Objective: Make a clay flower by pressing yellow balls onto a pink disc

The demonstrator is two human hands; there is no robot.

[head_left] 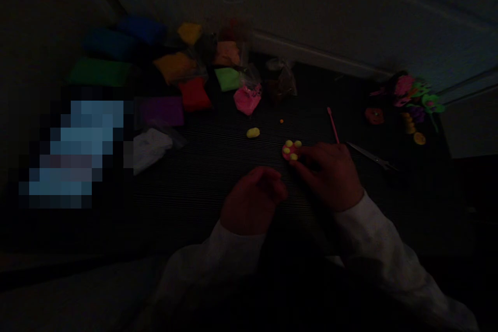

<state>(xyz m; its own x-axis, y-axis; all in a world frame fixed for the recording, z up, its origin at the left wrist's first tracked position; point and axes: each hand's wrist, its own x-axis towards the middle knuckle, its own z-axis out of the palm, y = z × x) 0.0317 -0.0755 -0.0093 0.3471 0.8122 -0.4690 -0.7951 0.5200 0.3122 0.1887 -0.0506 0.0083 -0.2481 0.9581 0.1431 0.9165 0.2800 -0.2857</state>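
A small pink clay disc (287, 156) with several yellow clay balls (289, 143) on top lies on the dark table. My right hand (329, 171) closes its thumb and forefinger at the disc's right edge, and the fingertips hide that side. To the lower left of the disc, my left hand (254, 197) hovers with its fingers loosely bent and apart; nothing shows in it. A yellow clay lump (252, 133) rests beyond my left hand. Further off sits a tiny orange ball (281, 121). A pink tool (333, 125) and scissors (373, 156) lie beside my right hand.
Clay packs fill the back left, among them a purple pack (162, 110), a red pack (194, 94) and a pink clay bag (248, 98). A white bag (151, 146) lies nearer. Finished-looking clay flowers (404, 88) stand at the right. A wall (350, 26) borders the back.
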